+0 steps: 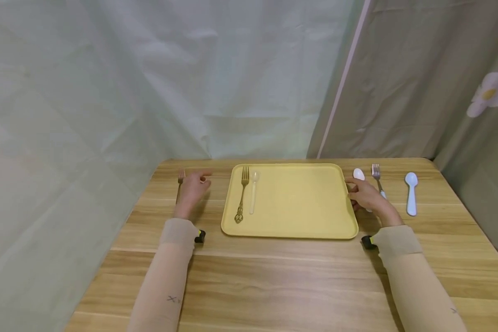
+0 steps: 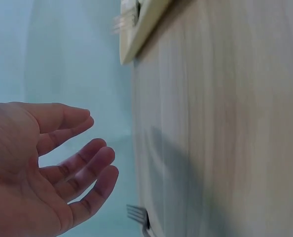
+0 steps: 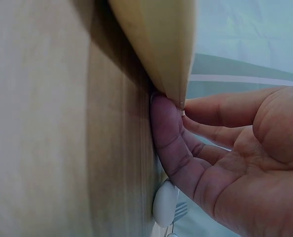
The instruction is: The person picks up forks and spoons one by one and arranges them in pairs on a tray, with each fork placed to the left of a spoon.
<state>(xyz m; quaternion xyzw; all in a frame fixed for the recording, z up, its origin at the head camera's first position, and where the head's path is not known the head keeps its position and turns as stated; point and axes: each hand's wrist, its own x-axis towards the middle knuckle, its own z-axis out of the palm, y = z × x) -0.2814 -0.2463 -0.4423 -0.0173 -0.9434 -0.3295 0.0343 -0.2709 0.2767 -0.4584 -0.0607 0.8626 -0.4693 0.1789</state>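
Right hand [image 1: 366,193] open, touching tray [image 1: 298,230] edge | left hand [image 1: 195,186] open, empty

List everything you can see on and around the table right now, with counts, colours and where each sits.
Tray: 1, yellow, middle of the table.
Ornate fork: 1, gold, on the tray's left part.
Clear spoon: 1, translucent, beside that fork on the tray.
Small fork: 1, brownish, table left of the tray.
White spoon: 1, right of the tray, partly behind the hand.
Silver fork: 1, right of it.
Blue spoon: 1, pale blue, far right.
Table: 1, wood.
Left hand: fingers relaxed, holding nothing.
Right hand: thumb touching the tray's right rim.
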